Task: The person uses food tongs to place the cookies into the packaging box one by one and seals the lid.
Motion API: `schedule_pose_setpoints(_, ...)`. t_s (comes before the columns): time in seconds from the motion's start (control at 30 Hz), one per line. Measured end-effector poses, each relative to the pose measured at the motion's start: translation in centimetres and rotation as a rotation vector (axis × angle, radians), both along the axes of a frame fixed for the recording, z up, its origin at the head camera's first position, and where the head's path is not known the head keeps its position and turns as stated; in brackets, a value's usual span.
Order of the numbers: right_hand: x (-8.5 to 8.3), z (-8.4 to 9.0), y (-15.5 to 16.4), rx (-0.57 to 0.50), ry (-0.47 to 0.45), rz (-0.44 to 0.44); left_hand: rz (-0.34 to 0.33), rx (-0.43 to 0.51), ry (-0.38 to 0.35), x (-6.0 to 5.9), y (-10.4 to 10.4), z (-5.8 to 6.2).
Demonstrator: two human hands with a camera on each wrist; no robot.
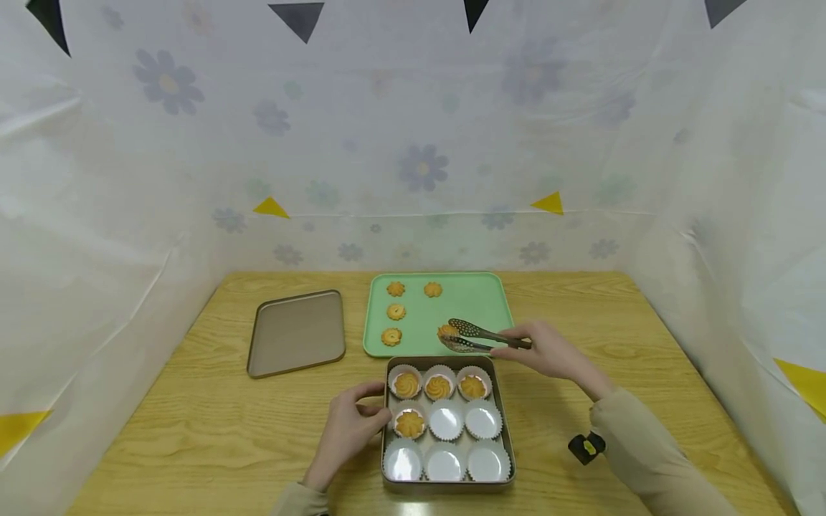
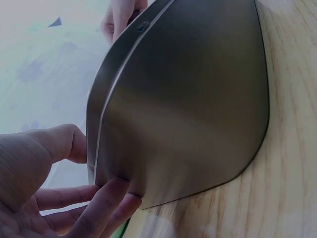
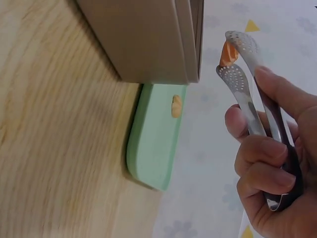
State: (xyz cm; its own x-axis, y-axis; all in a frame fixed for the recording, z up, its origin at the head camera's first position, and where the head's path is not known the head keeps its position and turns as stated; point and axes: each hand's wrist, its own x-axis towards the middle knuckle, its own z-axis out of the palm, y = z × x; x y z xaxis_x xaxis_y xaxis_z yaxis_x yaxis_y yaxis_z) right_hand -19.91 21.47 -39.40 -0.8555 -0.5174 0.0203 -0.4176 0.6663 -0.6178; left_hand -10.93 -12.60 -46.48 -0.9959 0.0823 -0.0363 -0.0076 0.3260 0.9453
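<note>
A metal tin (image 1: 504, 419) near the table's front holds white paper cups; several of them contain swirl cookies (image 1: 437, 387). My left hand (image 1: 351, 428) holds the tin's left wall (image 2: 183, 109), fingers (image 2: 106, 206) against its side. My right hand (image 1: 548, 351) grips perforated metal tongs (image 1: 477, 335) that pinch a cookie (image 1: 447, 331) above the green tray (image 1: 477, 301). In the right wrist view, the tongs (image 3: 247, 89) clamp the cookie (image 3: 227, 53) between their tips. Several more cookies (image 1: 395, 312) lie on the tray's left part.
The tin's lid (image 1: 297, 333) lies flat on the wooden table (image 1: 193, 416) to the left of the tray. A small black and yellow object (image 1: 586, 447) sits by my right sleeve. Flowered white sheeting (image 1: 413, 143) walls in the table on three sides.
</note>
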Motion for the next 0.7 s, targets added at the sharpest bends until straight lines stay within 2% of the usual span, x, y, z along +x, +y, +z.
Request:
schedule_pose_setpoints(0.13, 0.8, -0.4, 0.9, -0.02, -0.04, 0.017, -0.006, 0.004, -0.004, 0.0, 0.0, 0.0)
schedule_pose_setpoints(0.37, 1.9, -0.7, 2.2, -0.001, 0.016, 0.109, -0.006, 0.003, -0.01, 0.0, 0.1, -0.1)
schedule_pose_setpoints(0.53, 2.3, -1.0, 2.3, 0.021, -0.007, 0.175, -0.007, 0.0, -0.016, 0.0, 0.0, -0.1)
schedule_pose_setpoints(0.7, 2.6, -1.3, 2.0, 0.043, 0.061, 0.26, -0.007, 0.003, -0.02, 0.1, 0.0, 0.0)
